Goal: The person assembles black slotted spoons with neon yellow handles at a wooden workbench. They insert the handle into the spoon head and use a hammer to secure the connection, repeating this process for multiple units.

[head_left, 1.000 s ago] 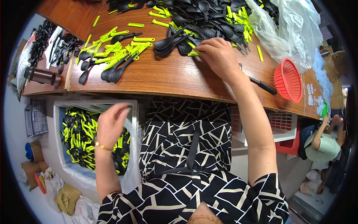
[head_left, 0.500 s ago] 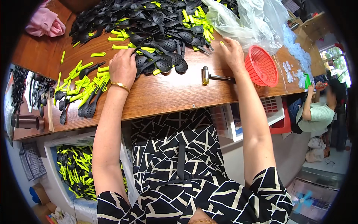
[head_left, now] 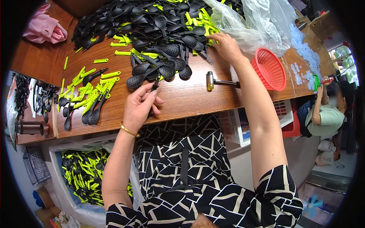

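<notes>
My left hand [head_left: 142, 103] pinches the narrow stem of a black perforated spoon [head_left: 167, 71] near the table's front edge. That spoon's head rests among other black perforated spoons [head_left: 138, 81]. Farther right, my right hand [head_left: 227, 46] reaches to the edge of the pile of lime-green handles [head_left: 203, 21]. Its fingers are drawn together over the handles there, and I cannot make out what lies between them. A hammer [head_left: 210, 80] with a dark shaft lies on the table, partly behind my right forearm.
Loose green handles and joined spoons [head_left: 93, 95] lie on the left. Behind is a heap of black utensils [head_left: 114, 17]. A red basket [head_left: 269, 70] and clear plastic bag [head_left: 262, 28] are at right. A bin [head_left: 83, 174] of utensils stands below; another person [head_left: 329, 117] sits far right.
My left hand has drawn back from the spoon pile toward me, now with a spoon stem in its fingers. My right hand has moved left and slightly farther, onto the green handles.
</notes>
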`<state>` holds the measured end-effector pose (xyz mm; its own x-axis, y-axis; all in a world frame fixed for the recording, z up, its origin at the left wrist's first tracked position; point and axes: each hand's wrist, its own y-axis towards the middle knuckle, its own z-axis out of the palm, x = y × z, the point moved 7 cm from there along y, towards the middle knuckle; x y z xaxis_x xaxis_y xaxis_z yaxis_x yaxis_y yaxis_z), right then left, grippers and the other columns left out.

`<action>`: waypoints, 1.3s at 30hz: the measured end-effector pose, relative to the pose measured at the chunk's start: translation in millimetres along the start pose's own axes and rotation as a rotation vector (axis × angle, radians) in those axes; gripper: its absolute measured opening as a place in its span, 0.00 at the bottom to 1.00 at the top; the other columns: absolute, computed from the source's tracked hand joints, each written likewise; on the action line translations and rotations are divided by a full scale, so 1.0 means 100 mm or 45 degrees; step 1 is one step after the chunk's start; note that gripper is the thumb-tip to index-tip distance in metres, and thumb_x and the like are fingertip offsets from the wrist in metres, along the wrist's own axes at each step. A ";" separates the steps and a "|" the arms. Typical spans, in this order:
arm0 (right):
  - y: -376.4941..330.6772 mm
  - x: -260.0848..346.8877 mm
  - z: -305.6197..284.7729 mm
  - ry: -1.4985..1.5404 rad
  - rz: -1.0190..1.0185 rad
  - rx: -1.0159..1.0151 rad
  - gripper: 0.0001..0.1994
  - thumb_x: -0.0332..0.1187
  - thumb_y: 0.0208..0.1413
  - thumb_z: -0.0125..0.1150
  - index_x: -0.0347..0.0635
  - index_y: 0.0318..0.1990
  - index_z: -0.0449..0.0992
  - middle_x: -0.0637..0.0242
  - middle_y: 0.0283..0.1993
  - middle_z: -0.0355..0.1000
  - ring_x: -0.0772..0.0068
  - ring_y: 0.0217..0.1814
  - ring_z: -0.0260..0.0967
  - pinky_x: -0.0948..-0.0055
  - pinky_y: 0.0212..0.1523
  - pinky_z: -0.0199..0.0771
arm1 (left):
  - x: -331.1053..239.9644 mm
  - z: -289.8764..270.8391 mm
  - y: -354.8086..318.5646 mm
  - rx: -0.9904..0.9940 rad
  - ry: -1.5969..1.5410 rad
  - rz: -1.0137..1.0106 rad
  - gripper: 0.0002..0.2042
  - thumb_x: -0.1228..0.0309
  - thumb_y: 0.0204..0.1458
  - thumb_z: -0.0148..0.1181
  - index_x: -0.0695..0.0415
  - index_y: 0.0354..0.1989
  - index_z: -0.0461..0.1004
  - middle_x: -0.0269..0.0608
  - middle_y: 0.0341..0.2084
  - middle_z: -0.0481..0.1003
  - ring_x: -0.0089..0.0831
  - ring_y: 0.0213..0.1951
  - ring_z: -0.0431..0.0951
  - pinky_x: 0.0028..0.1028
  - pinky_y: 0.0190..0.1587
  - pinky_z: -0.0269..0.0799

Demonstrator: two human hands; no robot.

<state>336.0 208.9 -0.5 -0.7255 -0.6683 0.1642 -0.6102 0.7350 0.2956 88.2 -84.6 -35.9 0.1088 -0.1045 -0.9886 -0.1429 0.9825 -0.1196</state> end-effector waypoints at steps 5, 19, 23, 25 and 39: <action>-0.42 0.16 -0.08 -0.166 -0.185 -0.060 0.20 0.36 0.61 0.66 0.61 0.61 0.80 0.67 0.54 0.81 0.58 0.61 0.74 0.54 0.61 0.70 | 0.03 0.07 -0.04 -0.070 -0.001 0.070 0.16 0.70 0.72 0.57 0.64 0.63 0.75 0.41 0.33 0.83 0.18 0.24 0.78 0.19 0.29 0.74; -0.69 0.46 -0.33 0.354 -0.161 0.054 0.07 0.28 0.61 0.69 0.43 0.45 0.81 0.62 0.47 0.79 0.60 0.51 0.77 0.60 0.52 0.77 | 0.03 0.25 -0.18 -0.012 -0.019 0.069 0.16 0.68 0.71 0.58 0.63 0.62 0.75 0.38 0.41 0.83 0.16 0.32 0.80 0.19 0.38 0.78; -0.86 1.06 -0.50 0.752 -0.219 -0.008 0.08 0.28 0.58 0.72 0.47 0.44 0.84 0.70 0.44 0.79 0.64 0.50 0.75 0.64 0.52 0.73 | -0.01 0.33 -0.22 0.022 0.008 0.031 0.16 0.69 0.71 0.57 0.63 0.63 0.75 0.36 0.40 0.83 0.15 0.31 0.78 0.16 0.37 0.76; -0.89 1.68 -0.76 0.548 -0.563 -0.042 0.08 0.28 0.56 0.72 0.48 0.44 0.85 0.70 0.42 0.79 0.62 0.51 0.74 0.64 0.52 0.72 | -0.02 0.36 -0.24 0.021 0.014 0.040 0.16 0.70 0.71 0.57 0.62 0.63 0.75 0.36 0.40 0.83 0.14 0.31 0.78 0.16 0.36 0.76; -0.90 1.98 -0.76 0.655 -0.680 0.066 0.11 0.28 0.52 0.74 0.46 0.44 0.88 0.63 0.36 0.76 0.58 0.40 0.76 0.60 0.42 0.77 | -0.36 0.49 -0.34 -0.116 0.715 0.427 0.15 0.76 0.65 0.60 0.63 0.58 0.79 0.40 0.35 0.85 0.23 0.30 0.84 0.24 0.35 0.80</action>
<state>271.3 2.1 77.0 -0.0929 -0.8960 0.4342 -0.8617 0.2908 0.4158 137.4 -107.1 8.4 -0.4820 0.1166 -0.8684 -0.1650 0.9613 0.2206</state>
